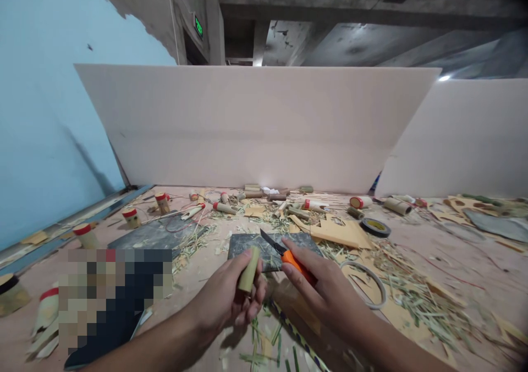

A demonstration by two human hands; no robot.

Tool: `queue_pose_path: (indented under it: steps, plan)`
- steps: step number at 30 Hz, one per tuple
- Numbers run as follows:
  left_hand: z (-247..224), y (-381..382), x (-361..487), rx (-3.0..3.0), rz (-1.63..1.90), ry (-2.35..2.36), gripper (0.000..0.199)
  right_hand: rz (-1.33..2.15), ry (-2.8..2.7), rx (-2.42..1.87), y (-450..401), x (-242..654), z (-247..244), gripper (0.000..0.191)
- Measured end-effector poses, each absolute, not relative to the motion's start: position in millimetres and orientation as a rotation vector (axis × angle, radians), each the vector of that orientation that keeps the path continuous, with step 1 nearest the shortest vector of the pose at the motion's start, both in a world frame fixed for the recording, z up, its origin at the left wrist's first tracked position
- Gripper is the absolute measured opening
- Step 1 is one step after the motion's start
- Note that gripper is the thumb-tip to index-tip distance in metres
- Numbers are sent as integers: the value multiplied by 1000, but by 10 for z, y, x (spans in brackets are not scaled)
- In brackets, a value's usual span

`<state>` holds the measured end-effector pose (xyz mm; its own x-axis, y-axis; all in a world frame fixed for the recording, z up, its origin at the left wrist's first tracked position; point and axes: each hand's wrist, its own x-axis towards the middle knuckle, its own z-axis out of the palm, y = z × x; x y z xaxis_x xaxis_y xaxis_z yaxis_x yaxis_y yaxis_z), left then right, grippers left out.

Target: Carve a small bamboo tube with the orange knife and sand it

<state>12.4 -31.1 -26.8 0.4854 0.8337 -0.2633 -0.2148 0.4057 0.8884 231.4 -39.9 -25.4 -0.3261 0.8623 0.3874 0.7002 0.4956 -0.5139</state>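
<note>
My left hand holds a short, pale green bamboo tube upright at a slight tilt, between thumb and fingers. To its right, my right hand grips an orange-handled utility knife. The dark blade points up and to the left, apart from the bamboo. Beneath and behind both hands lies a dark cutting mat, partly hidden by them. Thin green shavings are scattered below the hands.
A black tape roll and a pale ring lie at the right, near cut cardboard. Red-rimmed bamboo pieces stand at the left. A pixelated area covers the lower left. White boards rise behind the table.
</note>
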Motion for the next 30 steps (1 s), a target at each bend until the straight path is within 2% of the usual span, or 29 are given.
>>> queue_pose_path:
  steps: [10,20,30]
  plan:
    - [-250,-306,109,1047,771,836,56,343,-2133,-1252,-399,2305,-296,52]
    - [-228,-336,102,956,741,777,37,401,-2139,-1264,-434,2302,-270,53]
    - [-285,-409,179,1125,833,827,54,341,-2404,-1260,-529,2243,-221,54]
